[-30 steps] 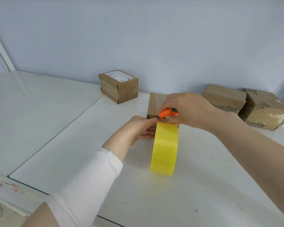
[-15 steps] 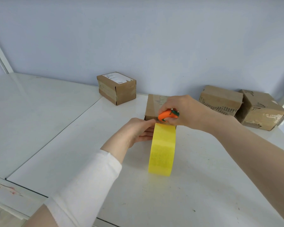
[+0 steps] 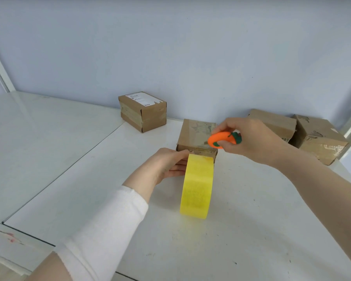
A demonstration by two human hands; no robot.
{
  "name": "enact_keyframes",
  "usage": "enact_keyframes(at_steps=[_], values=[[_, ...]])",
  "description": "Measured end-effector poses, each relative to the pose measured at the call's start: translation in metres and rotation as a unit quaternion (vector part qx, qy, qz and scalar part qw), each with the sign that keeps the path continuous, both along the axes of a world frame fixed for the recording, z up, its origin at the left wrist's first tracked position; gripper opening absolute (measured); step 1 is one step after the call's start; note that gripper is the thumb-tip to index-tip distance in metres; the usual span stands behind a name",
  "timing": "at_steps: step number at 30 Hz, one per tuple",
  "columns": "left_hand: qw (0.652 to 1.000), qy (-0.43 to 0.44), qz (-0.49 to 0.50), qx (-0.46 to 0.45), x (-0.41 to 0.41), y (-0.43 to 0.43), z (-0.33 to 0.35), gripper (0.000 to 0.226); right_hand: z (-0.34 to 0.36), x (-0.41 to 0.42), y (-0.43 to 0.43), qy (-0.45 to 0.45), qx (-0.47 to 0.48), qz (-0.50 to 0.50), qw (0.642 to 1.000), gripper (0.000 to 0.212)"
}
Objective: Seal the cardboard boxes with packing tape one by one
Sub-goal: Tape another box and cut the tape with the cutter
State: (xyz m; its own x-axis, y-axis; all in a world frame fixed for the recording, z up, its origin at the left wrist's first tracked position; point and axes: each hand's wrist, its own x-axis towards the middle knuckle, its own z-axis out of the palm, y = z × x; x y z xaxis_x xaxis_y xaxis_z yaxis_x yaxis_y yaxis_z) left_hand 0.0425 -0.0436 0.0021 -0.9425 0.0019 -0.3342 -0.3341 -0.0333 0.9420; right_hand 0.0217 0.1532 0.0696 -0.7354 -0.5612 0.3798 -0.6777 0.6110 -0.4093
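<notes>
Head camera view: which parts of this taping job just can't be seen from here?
Blade of the orange cutter: buried in the grip of the right hand.
Fingertips of the left hand: behind the yellow tape roll, which is seen edge-on.
Front face of the middle box: mostly covered by that roll and hand.
Label print on the far box: too small to read.

My tape (image 3: 197, 185) is bright yellow, and my cutter (image 3: 221, 139) is orange with green trim. The boxes (image 3: 193, 136) are brown, one carrying a white label (image 3: 142, 97) with black print. My sleeve (image 3: 109, 224) and the table (image 3: 251, 220) are white, the wall (image 3: 170, 47) pale blue.
</notes>
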Motion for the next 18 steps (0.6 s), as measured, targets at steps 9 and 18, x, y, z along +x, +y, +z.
enact_keyframes(at_steps=[9,18], values=[[1.0,0.004,0.002,0.013,0.002,0.0,0.0,0.013,-0.017,-0.002,-0.022,-0.026,-0.003,0.013,1.0,0.021],[1.0,0.001,0.001,0.009,0.002,0.001,0.001,0.013,-0.018,-0.003,-0.027,0.005,0.001,0.056,0.998,0.017]])
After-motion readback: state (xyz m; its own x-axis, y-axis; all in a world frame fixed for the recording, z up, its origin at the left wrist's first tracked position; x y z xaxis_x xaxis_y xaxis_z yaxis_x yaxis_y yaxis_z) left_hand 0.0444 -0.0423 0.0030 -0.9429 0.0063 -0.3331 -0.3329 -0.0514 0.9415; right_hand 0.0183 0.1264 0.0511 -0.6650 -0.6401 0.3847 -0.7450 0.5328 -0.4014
